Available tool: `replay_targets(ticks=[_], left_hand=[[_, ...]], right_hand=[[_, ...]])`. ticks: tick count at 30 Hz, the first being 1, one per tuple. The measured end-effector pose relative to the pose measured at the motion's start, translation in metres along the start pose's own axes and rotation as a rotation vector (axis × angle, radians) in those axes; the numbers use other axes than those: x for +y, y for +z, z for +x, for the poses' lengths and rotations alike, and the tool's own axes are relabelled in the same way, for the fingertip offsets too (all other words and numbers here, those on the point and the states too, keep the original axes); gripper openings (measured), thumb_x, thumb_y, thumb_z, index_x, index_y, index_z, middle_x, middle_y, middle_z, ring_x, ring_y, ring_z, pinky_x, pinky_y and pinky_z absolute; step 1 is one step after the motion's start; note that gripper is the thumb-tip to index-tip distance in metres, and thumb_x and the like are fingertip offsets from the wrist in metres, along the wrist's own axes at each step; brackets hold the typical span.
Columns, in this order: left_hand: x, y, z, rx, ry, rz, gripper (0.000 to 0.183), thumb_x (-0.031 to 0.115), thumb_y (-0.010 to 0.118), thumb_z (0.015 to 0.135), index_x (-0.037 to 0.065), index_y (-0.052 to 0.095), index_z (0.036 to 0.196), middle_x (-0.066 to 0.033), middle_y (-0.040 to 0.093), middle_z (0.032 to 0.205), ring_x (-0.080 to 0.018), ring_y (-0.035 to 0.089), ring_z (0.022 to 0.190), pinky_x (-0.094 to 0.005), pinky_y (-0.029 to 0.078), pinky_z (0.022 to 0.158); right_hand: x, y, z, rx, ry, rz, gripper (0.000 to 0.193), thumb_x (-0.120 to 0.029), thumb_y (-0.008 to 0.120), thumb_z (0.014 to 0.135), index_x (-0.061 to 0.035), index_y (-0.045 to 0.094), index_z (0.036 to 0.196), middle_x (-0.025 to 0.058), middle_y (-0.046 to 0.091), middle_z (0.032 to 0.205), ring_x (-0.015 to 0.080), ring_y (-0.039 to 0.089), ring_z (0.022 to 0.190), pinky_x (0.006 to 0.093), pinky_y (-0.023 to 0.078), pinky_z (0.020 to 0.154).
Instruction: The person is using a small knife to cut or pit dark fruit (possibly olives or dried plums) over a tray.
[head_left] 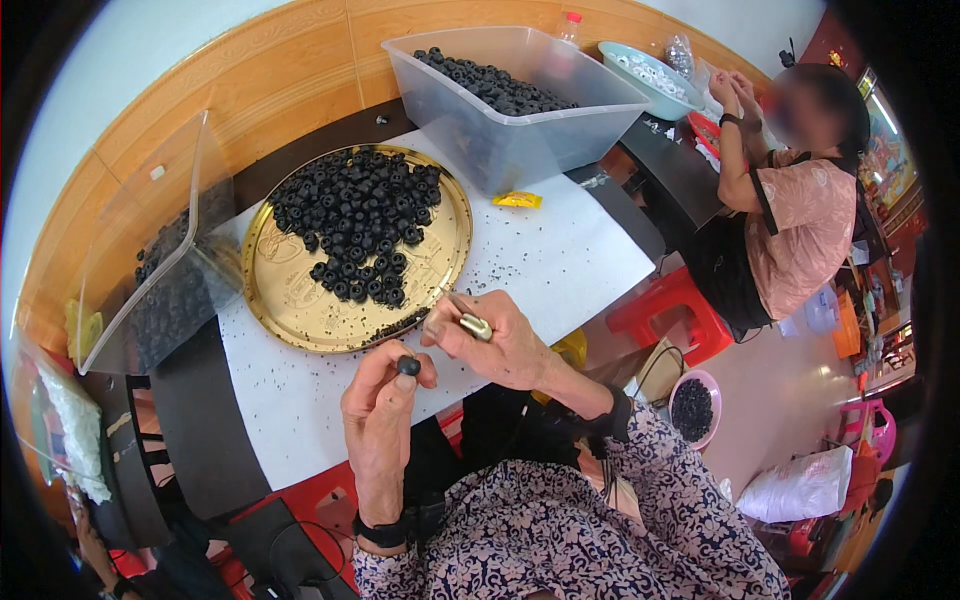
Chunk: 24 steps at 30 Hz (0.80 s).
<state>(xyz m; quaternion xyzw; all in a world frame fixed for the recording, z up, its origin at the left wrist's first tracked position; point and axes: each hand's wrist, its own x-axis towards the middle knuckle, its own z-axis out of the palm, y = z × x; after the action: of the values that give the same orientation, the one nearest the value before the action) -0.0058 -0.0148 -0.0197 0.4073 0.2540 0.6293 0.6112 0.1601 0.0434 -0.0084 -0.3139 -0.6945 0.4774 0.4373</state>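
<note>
A white-topped table [560, 265] fills the middle of the scene, speckled all over with tiny black crumbs. At its far end stands a big clear plastic tub [520, 125] with a layer of small black ring-shaped pieces inside. On the left a second clear tub [160, 250] leans tilted on its side, its black pieces heaped into the lower corner. Between the two lies a round gold tray [300, 310], and a spread heap of black rings [362, 225] covers its far half, while the near rim holds only a thin line of dark bits. A small yellow wrapper [517, 200] lies on the table just beside the big tub.

At the far right another person in a pink shirt [800, 235] sits on a red stool [680, 310], both hands raised near a pale blue bowl [655, 75]. On the floor beside the near person sits a pink bowl [693, 408] of black pieces.

Close to me, the person in the patterned sleeves works just off the tray's near edge. The left hand [380, 410] is closed in a pinch, with one black ring [408, 366] held between thumb and fingertips, lifted above the table. The right hand [500, 345] is curled shut around a small metal tool [472, 324], its shiny end poking out by the thumb and pointing toward the tray. The two hands are near each other, the ring just below and left of the tool, not touching it.
</note>
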Motion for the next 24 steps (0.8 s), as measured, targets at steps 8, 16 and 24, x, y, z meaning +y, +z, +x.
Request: replay_targets(ticks=[8, 16, 24], left_hand=[[-0.001, 0.006, -0.001, 0.087, -0.052, 0.100, 0.022, 0.008, 0.057, 0.090, -0.005, 0.057, 0.107, -0.0038, 0.058, 0.092, -0.0116, 0.054, 0.084, -0.0258, 0.043, 0.078], [-0.002, 0.008, -0.001, 0.039, -0.040, 0.244, 0.018, 0.005, 0.056, 0.089, -0.001, 0.059, 0.106, -0.0039, 0.060, 0.090, -0.0106, 0.055, 0.084, -0.0251, 0.044, 0.079], [0.011, 0.010, -0.003, 0.121, -0.008, 0.305, 0.020, 0.003, 0.053, 0.089, -0.001, 0.058, 0.107, -0.0045, 0.061, 0.087, -0.0111, 0.057, 0.082, -0.0259, 0.045, 0.078]], right_hand=[[-0.006, 0.002, -0.002, -0.076, -0.041, 0.016, 0.025, -0.023, 0.063, 0.087, -0.0035, 0.052, 0.075, 0.0004, 0.047, 0.060, 0.0080, 0.041, 0.057, 0.0249, 0.035, 0.052], [-0.003, 0.003, -0.002, -0.042, 0.034, 0.065, 0.025, -0.026, 0.060, 0.090, -0.0041, 0.056, 0.079, -0.0009, 0.048, 0.062, 0.0068, 0.041, 0.057, 0.0236, 0.035, 0.052], [-0.006, 0.003, -0.006, 0.194, 0.191, 0.409, 0.029, -0.026, 0.053, 0.096, -0.0064, 0.052, 0.074, -0.0020, 0.051, 0.065, 0.0048, 0.044, 0.059, 0.0202, 0.035, 0.051]])
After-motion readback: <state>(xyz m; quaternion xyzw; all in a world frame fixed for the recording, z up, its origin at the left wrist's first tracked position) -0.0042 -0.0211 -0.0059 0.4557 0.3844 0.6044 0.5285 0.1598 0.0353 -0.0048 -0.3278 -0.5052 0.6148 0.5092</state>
